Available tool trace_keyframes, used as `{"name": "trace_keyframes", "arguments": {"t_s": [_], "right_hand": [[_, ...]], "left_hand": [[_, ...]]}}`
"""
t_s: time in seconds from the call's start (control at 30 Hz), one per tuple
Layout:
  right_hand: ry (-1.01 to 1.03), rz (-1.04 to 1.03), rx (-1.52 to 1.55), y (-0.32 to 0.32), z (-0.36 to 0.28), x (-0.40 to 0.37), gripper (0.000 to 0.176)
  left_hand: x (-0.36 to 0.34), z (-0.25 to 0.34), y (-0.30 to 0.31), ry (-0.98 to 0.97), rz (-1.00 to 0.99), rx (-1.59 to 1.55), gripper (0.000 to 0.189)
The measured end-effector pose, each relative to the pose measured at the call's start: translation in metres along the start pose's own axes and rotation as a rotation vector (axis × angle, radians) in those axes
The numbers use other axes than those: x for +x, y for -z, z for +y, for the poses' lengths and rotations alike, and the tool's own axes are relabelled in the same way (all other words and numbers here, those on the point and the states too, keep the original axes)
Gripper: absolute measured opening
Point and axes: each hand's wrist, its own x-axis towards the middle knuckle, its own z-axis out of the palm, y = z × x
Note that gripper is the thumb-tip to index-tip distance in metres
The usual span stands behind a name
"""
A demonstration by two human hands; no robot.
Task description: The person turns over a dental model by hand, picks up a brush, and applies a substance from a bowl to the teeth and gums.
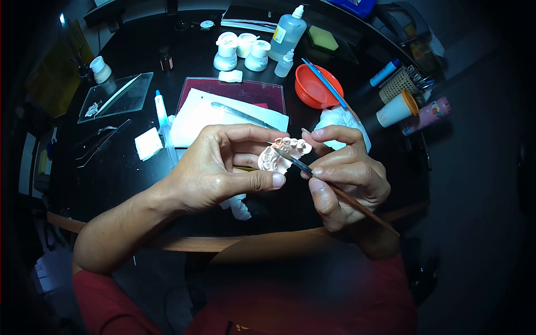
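My left hand [223, 164] holds a small pinkish dental cast [282, 153] between thumb and fingers, above the near edge of the black table [128, 167]. My right hand [346, 173] grips a thin brush with a brown wooden handle [357, 205]; its dark tip touches the teeth of the cast. Both hands meet at the centre of the view.
White paper [201, 114] with a metal spatula [240, 115] lies behind the hands. An orange bowl [315, 86] holds a blue tool. Small white jars [241, 51], a clear bottle [287, 33], a glass slab [114, 96], tweezers [100, 142] and cups [397, 109] stand around.
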Motion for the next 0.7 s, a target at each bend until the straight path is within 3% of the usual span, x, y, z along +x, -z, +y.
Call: {"name": "trace_keyframes", "arguments": {"t_s": [0.7], "right_hand": [[0.036, 0.03, -0.012, -0.0039, 0.0026, -0.001, 0.023]], "left_hand": [[-0.001, 0.0018, 0.0015, 0.01, 0.004, 0.033, 0.055]]}}
